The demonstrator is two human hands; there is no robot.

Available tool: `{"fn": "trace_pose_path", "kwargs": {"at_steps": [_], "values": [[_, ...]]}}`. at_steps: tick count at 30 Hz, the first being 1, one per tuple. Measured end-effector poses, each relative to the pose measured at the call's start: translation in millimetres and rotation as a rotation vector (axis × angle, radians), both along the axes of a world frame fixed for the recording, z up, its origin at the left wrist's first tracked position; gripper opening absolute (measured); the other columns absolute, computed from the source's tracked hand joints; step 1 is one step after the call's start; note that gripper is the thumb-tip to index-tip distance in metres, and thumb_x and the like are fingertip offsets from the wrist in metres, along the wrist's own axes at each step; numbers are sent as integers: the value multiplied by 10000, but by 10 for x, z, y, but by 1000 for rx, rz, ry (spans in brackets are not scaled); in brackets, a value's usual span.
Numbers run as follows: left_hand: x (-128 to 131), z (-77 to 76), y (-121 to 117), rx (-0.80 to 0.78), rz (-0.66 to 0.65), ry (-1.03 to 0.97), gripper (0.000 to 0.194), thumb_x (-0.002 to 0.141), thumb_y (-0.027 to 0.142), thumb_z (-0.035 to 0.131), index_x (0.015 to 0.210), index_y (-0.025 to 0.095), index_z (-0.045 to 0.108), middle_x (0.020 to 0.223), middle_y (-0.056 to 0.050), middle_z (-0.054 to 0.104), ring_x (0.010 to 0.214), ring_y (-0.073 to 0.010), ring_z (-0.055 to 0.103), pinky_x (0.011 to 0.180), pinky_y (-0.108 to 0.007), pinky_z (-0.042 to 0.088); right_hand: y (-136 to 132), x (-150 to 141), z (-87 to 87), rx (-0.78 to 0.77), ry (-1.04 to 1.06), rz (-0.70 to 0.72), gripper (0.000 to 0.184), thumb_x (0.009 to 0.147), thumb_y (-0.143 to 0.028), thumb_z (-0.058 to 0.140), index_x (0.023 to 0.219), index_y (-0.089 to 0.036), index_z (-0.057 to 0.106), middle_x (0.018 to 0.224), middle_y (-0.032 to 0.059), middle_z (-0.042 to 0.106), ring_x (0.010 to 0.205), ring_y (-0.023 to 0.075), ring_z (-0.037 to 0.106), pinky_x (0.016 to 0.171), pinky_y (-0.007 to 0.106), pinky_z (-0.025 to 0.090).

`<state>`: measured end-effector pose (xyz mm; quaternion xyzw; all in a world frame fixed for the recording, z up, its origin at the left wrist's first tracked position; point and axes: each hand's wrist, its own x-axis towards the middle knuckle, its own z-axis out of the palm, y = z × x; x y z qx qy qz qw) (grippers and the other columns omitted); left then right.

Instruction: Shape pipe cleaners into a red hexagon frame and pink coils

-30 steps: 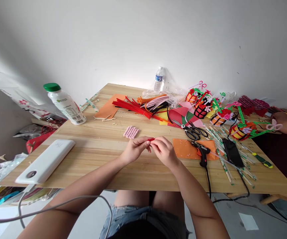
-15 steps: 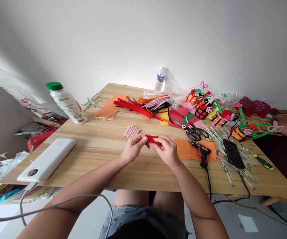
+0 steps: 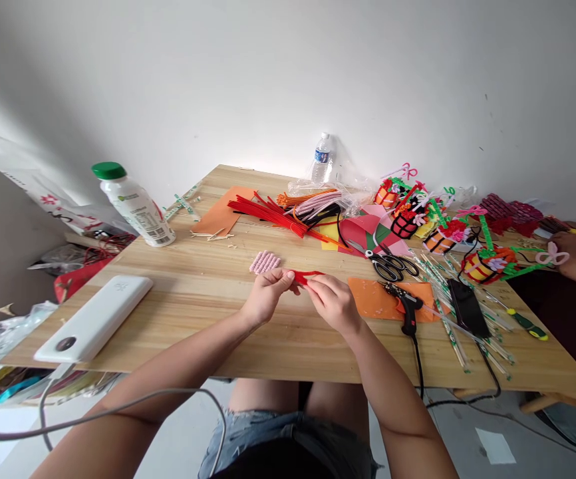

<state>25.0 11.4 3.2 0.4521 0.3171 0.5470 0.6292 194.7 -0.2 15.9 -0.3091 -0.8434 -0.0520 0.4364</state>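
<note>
Between my two hands is a red pipe cleaner piece point(image 3: 302, 276), bent or bunched, its exact shape partly covered by my fingers. My left hand point(image 3: 267, 293) pinches its left end between thumb and forefinger. On the other end, my right hand point(image 3: 335, 303) has its fingers closed. Just behind my left hand lies a small block of pink coiled pipe cleaners point(image 3: 265, 262). Farther back is a bundle of red pipe cleaners point(image 3: 273, 216), beside pink ones point(image 3: 320, 203) and orange ones point(image 3: 300, 198).
To the right are scissors point(image 3: 388, 264), a glue gun point(image 3: 408, 306) on orange paper point(image 3: 368, 299), wrapped sticks point(image 3: 450, 332), a phone point(image 3: 468, 309) and a screwdriver point(image 3: 530, 324). Decorated baskets point(image 3: 482, 265) stand behind. A power bank point(image 3: 96, 319) and white bottle point(image 3: 136, 209) sit left. Another person's hand point(image 3: 575, 249) is far right.
My right fingers have shifted slightly and closed more over the red pipe cleaner piece, whose upper strand now shows above them. My left hand keeps its pinch, almost unmoved.
</note>
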Motion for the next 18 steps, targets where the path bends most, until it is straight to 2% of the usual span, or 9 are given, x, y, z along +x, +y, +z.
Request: {"fn": "trace_pose_path", "kwargs": {"at_steps": [5,10,14,18], "values": [[26,22,-14,-30,-54,-71,285,697,394,728,694,118,656,639,-25,645,596,-113,578,627,-257,475,29,36,-9,6,43,3,141,855,-127,548,925,-188,655,875,87,691,813,199,664,771,339,563],[61,26,-49,-34,-177,-120,276,648,368,776,717,124,668,633,-21,648,615,-117,579,670,-283,471,16,22,-40,-101,165,34,91,841,-178,580,866,-213,660,818,60,700,754,184,670,721,323,569],[44,39,-60,-22,-188,-131,257,683,352,756,663,119,648,523,13,571,530,-78,506,558,-225,412,1,-4,-41,-175,183,79,81,839,-182,586,862,-210,658,830,62,701,729,172,669,679,295,569],[18,92,-59,-88,-237,-168,272,685,349,751,632,111,630,528,-7,594,475,-81,519,452,-198,388,-9,1,10,-119,128,83,107,857,-166,561,888,-207,655,831,69,695,745,178,662,691,304,564]]}}
